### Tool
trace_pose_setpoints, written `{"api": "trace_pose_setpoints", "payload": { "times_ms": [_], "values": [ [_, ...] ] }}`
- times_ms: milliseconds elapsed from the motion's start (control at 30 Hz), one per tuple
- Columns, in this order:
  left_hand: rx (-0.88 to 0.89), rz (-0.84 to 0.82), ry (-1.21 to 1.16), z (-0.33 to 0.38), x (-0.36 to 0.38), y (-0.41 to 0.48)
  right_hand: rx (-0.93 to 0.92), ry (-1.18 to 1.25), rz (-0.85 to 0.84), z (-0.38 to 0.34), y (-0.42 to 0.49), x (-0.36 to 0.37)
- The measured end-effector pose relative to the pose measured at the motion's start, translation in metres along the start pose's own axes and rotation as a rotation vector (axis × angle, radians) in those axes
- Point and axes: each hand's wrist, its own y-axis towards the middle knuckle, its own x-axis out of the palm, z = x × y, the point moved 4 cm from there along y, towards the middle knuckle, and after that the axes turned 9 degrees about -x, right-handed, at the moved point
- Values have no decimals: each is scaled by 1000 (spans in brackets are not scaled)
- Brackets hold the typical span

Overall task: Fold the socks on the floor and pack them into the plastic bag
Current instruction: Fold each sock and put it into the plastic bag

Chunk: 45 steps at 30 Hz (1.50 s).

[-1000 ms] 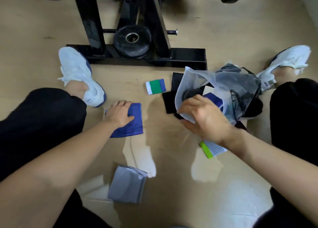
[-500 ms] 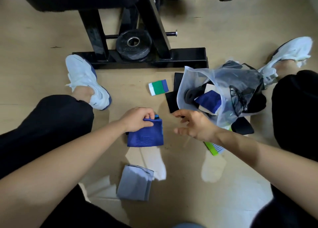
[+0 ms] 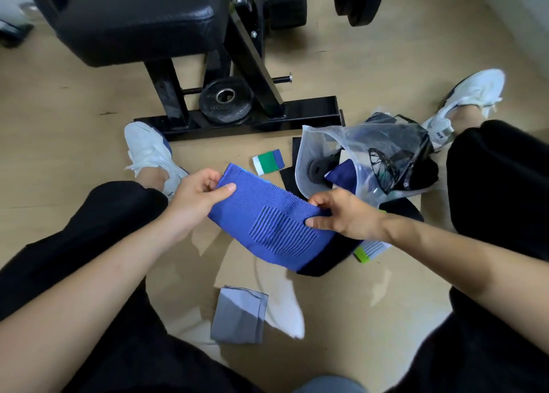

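Blue sock [image 3: 267, 217] held up just left of the bag [image 3: 350, 138].
Left grip [image 3: 197, 195] pinches the corner farthest from the bag; right grip [image 3: 346, 214] pinches the edge nearest it.

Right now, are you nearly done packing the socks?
Not yet. The clear plastic bag already holds a dark blue folded sock. The left hand and right hand pinch a blue knitted sock above the floor. A grey folded sock, a green, white and blue striped sock and a lime-edged sock lie outside the bag.
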Motion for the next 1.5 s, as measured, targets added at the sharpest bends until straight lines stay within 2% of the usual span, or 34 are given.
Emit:
{"api": "trace_pose_setpoints", "payload": {
  "times_ms": [100, 167, 267, 333, 467, 667, 867, 1033, 1167, 1400, 1500],
  "values": [
    [-17, 71, 305, -6, 4, 3, -67, -218, -12, -19, -9, -12],
    [133, 50, 387, 6, 17, -3, -123, -413, -82, -32, -20, -13],
    [422, -142, 470, 26, 53, -17, -95, -615, -166, -33, -34, -6],
    [560, -264, 584, 30, 80, -24, -72, -623, -204, -31, -40, 0],
    [621, -441, 667, 15, 118, -30, -146, -472, -268, -30, -46, 8],
    [606, -486, 634, 8, 118, -29, -124, -356, -263, -29, -49, 4],
    [364, -522, 566, 4, 112, -31, -56, -306, -204, -21, -48, -2],
    [287, -435, 542, 2, 91, -20, 17, -251, -230, -13, -49, -11],
    [255, -406, 447, 4, 76, -16, 58, -297, -241, -1, -51, -15],
    [243, -300, 427, 10, 54, -10, 140, -197, -97, 15, -46, -18],
    [236, -272, 486, 12, 43, -7, 102, -175, 8, 8, -44, -23]
  ]
}}
